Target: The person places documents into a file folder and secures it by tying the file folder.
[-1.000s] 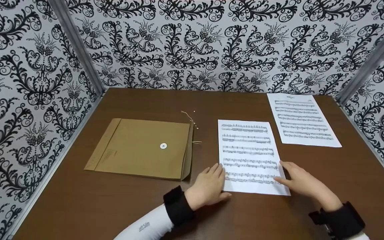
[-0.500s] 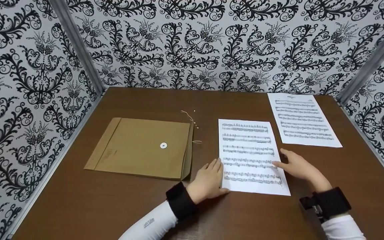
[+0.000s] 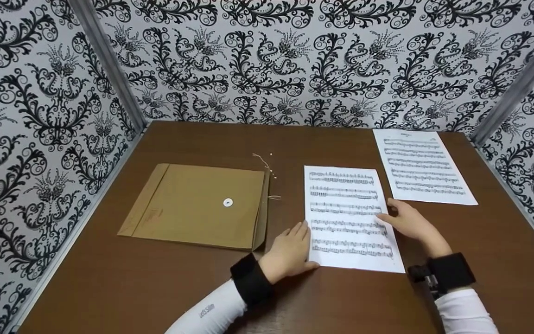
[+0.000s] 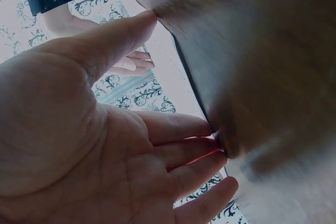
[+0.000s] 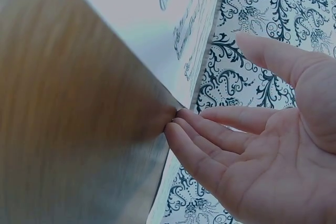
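Note:
A stack of sheet music (image 3: 343, 222) lies flat on the brown table, between my two hands. My left hand (image 3: 289, 250) rests at its left edge, fingers straight, the thumb by the lower left corner. In the left wrist view the fingertips (image 4: 223, 156) touch the table right at the paper's edge. My right hand (image 3: 408, 221) stands at the right edge, its thumb over the margin. In the right wrist view the right hand's fingers (image 5: 202, 150) are extended, their tips on the table by the paper edge, and the thumb is lifted away from them.
A brown string-tie envelope (image 3: 202, 206) with a white button lies to the left, its flap side toward the paper. Another sheet of music (image 3: 427, 167) lies at the back right. Patterned panels (image 3: 267, 60) wall in the table (image 3: 202, 297) at the back and sides.
My right hand has slid up along the right edge of the sheet music, away from me. The left hand has shifted slightly up, then stayed. The papers and envelope stay put.

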Tool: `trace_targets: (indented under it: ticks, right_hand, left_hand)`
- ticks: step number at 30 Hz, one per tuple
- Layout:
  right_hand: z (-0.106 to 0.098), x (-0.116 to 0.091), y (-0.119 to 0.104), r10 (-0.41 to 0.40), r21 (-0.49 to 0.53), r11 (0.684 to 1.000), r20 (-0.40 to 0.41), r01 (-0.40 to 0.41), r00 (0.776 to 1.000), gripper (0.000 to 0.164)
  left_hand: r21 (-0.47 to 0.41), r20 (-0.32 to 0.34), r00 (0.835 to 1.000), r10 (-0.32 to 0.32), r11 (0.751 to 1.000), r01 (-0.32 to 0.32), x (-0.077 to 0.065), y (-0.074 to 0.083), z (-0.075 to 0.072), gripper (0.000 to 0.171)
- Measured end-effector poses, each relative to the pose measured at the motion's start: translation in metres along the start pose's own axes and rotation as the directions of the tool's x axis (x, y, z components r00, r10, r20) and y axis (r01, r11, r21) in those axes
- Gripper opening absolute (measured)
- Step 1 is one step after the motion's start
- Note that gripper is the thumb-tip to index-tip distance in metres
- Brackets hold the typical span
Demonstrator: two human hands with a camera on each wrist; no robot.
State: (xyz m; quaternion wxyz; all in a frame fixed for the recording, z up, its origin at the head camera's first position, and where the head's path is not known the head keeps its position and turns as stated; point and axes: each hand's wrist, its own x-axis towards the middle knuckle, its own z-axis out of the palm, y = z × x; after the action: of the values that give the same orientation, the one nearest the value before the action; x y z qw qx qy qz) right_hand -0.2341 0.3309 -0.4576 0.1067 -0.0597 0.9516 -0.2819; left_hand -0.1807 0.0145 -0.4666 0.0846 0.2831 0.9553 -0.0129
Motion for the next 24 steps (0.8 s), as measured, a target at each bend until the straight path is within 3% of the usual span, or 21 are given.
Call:
trace_targets:
  ticks: [11, 20, 24]
  right_hand:
    - [0.0065, 0.0067, -0.0006, -0.018, 0.064, 0.998, -0.046, 0.021, 0.999, 0.071]
    - [0.0028, 0.0056, -0.001, 0.046, 0.171, 0.985, -0.031, -0.04, 0.998, 0.072]
    - [0.0015, 0.005, -0.0019, 0.068, 0.201, 0.978, -0.072, -0.052, 0.995, 0.069]
  left_hand:
    - [-0.001, -0.007, 1.0, 0.007, 1.0, -0.007, -0.0009, 0.0009, -0.0005, 0.088]
    - [0.001, 0.004, 1.0, 0.003, 1.0, -0.003, -0.0013, 0.0016, -0.0017, 0.089]
    - [-0.004, 0.014, 1.0, -0.002, 1.0, 0.002, -0.0007, 0.0017, -0.002, 0.089]
